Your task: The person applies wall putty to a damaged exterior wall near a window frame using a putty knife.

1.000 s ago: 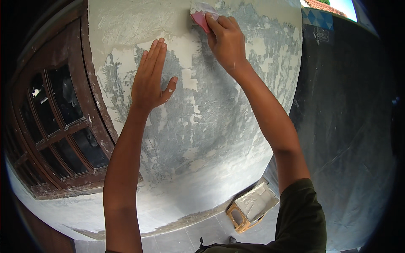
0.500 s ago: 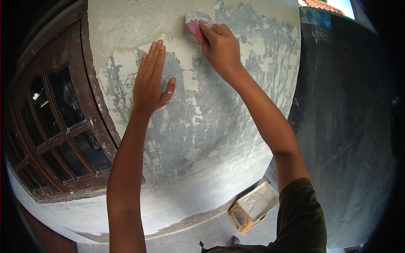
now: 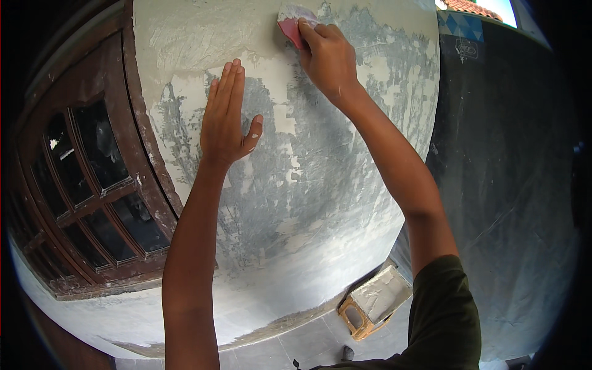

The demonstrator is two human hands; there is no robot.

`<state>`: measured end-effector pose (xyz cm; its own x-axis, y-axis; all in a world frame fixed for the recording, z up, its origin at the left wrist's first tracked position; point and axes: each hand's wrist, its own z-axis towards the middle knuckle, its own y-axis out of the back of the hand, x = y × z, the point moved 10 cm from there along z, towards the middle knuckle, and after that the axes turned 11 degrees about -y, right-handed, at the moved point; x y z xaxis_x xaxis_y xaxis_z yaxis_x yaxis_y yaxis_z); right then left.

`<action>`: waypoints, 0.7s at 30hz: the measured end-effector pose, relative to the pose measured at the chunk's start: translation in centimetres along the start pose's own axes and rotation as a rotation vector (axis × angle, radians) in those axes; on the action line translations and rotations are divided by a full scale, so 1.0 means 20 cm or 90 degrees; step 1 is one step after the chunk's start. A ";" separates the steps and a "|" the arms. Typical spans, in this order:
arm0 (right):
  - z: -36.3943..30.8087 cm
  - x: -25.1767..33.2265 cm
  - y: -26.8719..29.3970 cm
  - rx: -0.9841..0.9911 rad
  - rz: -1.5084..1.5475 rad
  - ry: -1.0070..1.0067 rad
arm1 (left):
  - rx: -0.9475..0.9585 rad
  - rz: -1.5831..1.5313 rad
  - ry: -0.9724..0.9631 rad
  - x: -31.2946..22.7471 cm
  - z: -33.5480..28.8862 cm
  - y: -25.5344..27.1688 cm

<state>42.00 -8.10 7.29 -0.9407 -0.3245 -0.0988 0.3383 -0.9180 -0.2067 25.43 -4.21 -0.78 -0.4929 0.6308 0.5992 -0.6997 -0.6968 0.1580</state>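
A plaster wall [image 3: 271,191], part grey and part covered with cream putty, fills the middle of the view. My right hand [image 3: 330,58] grips a pink putty scraper [image 3: 290,32] against the upper part of the wall. Whitish putty coats the scraper's far end, at the border between the smoother cream area and the patchy grey. Lower and to the left, my left hand [image 3: 225,117] lies against the wall with its palm toward it, fingers straight and thumb out. A fleck of white putty shows on that thumb.
At the left is a brown wooden window frame [image 3: 111,74] with dark panes. A tray of putty [image 3: 379,296] rests on a yellowish stool [image 3: 354,317] at the wall's foot. Dark sheeting [image 3: 505,172] hangs along the right, and grey floor tiles [image 3: 308,342] lie below.
My right hand and the scraper have moved slightly up along the wall. My left hand keeps its place on the wall, while the whole view has shifted a little.
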 end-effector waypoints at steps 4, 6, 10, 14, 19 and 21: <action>0.16 -0.05 -0.13 0.036 -0.130 0.023 | -0.010 0.012 0.003 0.01 0.01 -0.02; 0.00 -0.03 -0.23 0.067 -0.200 0.026 | -0.009 0.023 0.008 0.02 -0.01 -0.02; -0.39 0.15 -0.12 0.157 -0.049 0.054 | -0.020 0.021 0.012 0.04 -0.03 0.03; -0.06 0.09 0.01 0.031 0.013 0.004 | -0.019 0.029 0.003 0.04 -0.01 0.02; 0.11 -0.02 -0.16 0.055 -0.157 0.046 | -0.031 0.017 0.007 0.02 0.01 -0.03; -0.05 0.01 -0.24 0.100 -0.168 0.058 | -0.028 0.012 0.014 0.04 -0.02 -0.01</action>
<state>40.25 -3.51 7.24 -0.9872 -0.0554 -0.1497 0.0686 -0.9940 -0.0848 25.05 -3.43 -0.66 -0.5176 0.6253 0.5840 -0.7118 -0.6935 0.1116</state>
